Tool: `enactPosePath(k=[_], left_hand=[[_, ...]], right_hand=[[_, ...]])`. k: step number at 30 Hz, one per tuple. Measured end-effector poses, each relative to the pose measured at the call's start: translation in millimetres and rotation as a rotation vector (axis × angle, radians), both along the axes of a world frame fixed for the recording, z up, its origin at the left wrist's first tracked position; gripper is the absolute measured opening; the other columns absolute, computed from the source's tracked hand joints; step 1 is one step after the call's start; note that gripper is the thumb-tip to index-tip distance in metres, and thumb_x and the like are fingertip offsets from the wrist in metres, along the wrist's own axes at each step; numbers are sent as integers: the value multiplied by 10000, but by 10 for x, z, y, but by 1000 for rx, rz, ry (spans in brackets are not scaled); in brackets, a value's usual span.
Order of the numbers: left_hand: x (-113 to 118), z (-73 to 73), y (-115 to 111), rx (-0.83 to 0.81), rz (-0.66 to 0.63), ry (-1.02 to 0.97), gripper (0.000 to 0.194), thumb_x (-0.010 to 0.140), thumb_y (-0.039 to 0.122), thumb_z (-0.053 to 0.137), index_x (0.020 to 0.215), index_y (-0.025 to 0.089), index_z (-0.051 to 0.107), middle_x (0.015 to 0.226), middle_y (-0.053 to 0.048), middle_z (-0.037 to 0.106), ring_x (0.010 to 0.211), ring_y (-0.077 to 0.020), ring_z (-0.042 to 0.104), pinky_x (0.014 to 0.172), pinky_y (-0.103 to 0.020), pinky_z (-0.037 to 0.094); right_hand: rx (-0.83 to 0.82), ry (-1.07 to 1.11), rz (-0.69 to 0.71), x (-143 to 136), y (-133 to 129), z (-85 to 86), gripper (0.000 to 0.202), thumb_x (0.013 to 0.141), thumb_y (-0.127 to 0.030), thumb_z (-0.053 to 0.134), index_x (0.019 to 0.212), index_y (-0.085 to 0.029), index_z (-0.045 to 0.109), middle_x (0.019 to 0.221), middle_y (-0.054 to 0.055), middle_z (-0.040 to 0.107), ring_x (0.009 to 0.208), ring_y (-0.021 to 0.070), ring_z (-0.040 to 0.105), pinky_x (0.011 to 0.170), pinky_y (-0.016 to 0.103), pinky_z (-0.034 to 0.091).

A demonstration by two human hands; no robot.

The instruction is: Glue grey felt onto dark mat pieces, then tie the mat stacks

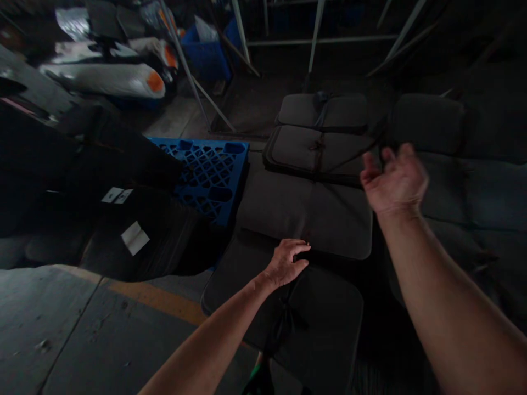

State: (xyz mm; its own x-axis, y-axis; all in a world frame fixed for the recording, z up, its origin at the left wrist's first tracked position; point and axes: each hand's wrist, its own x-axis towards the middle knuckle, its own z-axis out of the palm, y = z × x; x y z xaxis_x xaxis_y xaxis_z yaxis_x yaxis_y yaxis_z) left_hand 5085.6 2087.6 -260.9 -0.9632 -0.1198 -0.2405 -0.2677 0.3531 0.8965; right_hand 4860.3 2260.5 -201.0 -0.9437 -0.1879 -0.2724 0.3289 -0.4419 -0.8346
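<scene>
My left hand (288,262) reaches over stacked bundles of flat dark grey pads. Its fingertips rest at the near edge of one folded bundle (329,214), with thumb and fingers apart. Just below it lies the closest bundle (329,318), bound by a dark cloth tie (286,318) with a loose knot. My right hand (395,178) is raised over the right side of the bundles, slightly blurred, palm up with fingers spread and half curled. I see nothing in it. Farther back, another tied bundle (292,145) has a knotted strip across its middle.
More grey bundles (494,186) stand to the right. A blue plastic pallet (236,181) and dark stacked material with paper labels (135,237) are on the left. Behind are a metal frame (317,41), a blue bin (206,55) and plastic-wrapped rolls (102,79).
</scene>
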Motion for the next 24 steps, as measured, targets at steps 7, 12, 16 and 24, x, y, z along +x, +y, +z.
enactPosePath(k=[7, 12, 16, 24], left_hand=[[411, 285, 570, 208, -185, 138, 630, 812, 130, 707, 1404, 220, 508, 1499, -97, 449, 1383, -209, 410, 1166, -379, 355], [1146, 369, 754, 138, -48, -106, 331, 774, 56, 678, 1057, 228, 688, 1139, -36, 654, 1058, -171, 619, 949, -289, 490], [1686, 307, 603, -157, 284, -284, 189, 772, 5, 539, 824, 166, 623, 848, -25, 589, 794, -158, 572, 745, -282, 462], [1890, 162, 466, -271, 359, -342, 229, 788, 28, 517, 929, 178, 617, 954, -43, 594, 898, -178, 569, 762, -277, 451]], right_hand=[[305, -99, 52, 591, 132, -147, 419, 669, -350, 778, 1056, -219, 686, 1192, 83, 679, 777, 162, 692, 547, 214, 445], [581, -310, 377, 2059, 397, -490, 478, 667, -497, 741, 985, -142, 710, 967, 127, 734, 706, 191, 668, 552, 254, 475], [632, -353, 529, 2783, 511, -599, 453, 739, -538, 649, 997, -169, 698, 964, 109, 737, 794, 228, 687, 683, 314, 543], [866, -183, 711, 3158, 180, -628, 443, 819, -609, 474, 910, -219, 662, 898, 73, 716, 834, 246, 663, 752, 333, 473]])
